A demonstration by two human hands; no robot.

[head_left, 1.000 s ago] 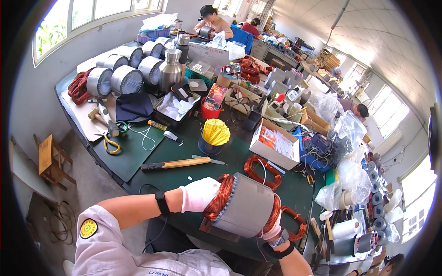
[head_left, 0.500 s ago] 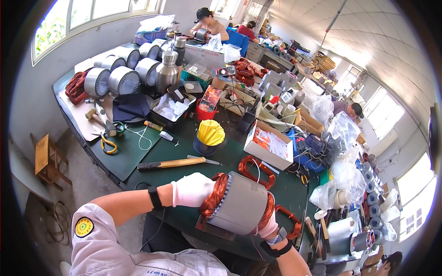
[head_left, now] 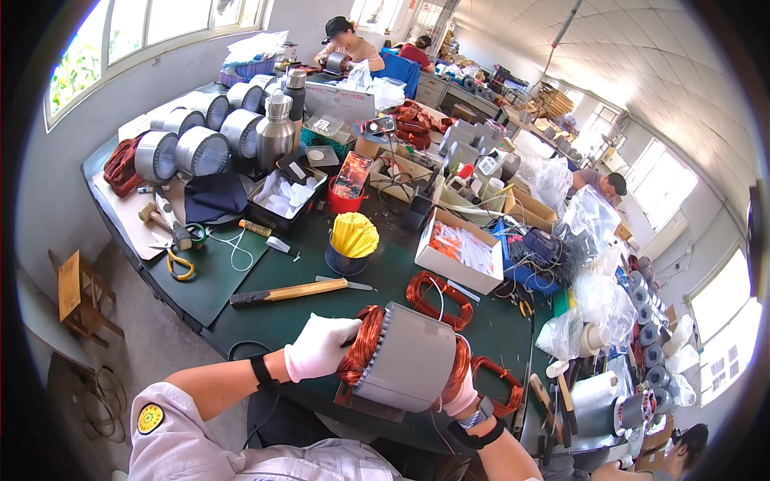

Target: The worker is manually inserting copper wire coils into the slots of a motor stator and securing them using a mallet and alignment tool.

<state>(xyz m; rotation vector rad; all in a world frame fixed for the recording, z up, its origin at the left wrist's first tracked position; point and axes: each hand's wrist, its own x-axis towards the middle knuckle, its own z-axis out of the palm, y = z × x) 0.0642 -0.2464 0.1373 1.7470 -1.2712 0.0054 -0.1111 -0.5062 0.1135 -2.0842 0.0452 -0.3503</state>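
A dark green work table [head_left: 273, 319] fills the middle of a pale-walled room, with a window [head_left: 80, 72] at upper left and a wooden stool [head_left: 76, 289] on the floor beside the table's left edge. Finned metal cylinders [head_left: 200, 152] stand grouped at the far left corner; nearer lie yellow-handled scissors [head_left: 181, 266], a wooden bar [head_left: 301, 290] with a blackened end, a blue pot [head_left: 345, 263] of yellow sticks and a white carton [head_left: 457, 276] of orange and white strips. Other people sit bent over work farther back, and one at the lower right is cut off by the dark fisheye rim. The right hand [head_left: 460, 396], in a white glove, is partly hidden at the right end of the grey cylinder [head_left: 405, 358]; whether it grips cannot be told. The gloved left hand [head_left: 322, 346] has its fingers bent at the left winding [head_left: 364, 341], their hold unclear. The grey cylinder lies on its side, slightly tilted, at the near edge of the table, smooth-walled and toothed around its left rim, with thick orange-red copper bundles bulging from both ends.
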